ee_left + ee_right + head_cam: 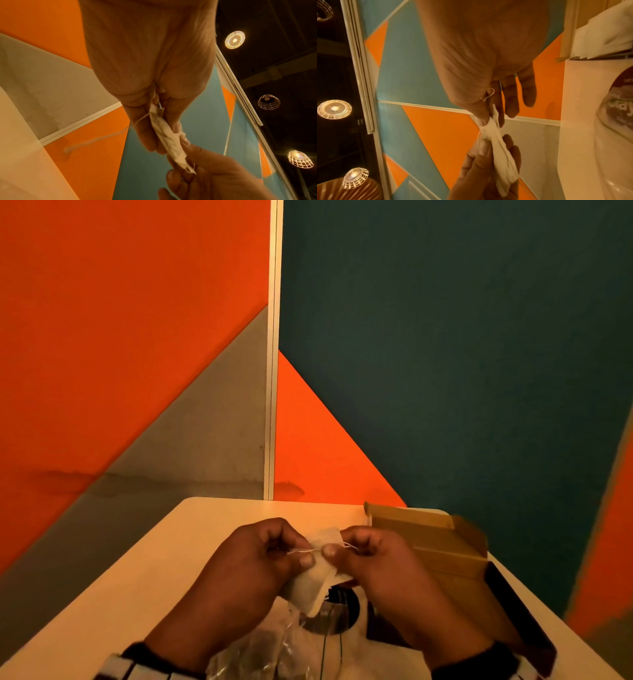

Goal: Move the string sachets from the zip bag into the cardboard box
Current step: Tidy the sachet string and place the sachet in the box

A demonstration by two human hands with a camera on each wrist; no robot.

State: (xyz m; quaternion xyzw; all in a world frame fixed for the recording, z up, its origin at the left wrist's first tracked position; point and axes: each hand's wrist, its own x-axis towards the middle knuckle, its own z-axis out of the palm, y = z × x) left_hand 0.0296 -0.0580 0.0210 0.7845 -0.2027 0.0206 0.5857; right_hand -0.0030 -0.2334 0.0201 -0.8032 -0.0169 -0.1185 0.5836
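Both hands hold white string sachets [317, 580] above the table, in front of my chest. My left hand [274, 556] pinches one between thumb and fingers; in the left wrist view a sachet [169, 136] runs from its fingers to the other hand, with a loose string [96, 139] trailing. My right hand [356, 549] pinches the sachet's far end [494, 121], a string loop at its thumb. The clear zip bag [267, 648] lies crumpled below the hands. An open cardboard box [431, 539] sits to the right of the right hand.
The cream table [191, 535] ends at orange, grey and teal wall panels. A printed white sheet or packet [342, 642] lies under the zip bag. A dark flap [513, 611] extends from the box along the table's right edge.
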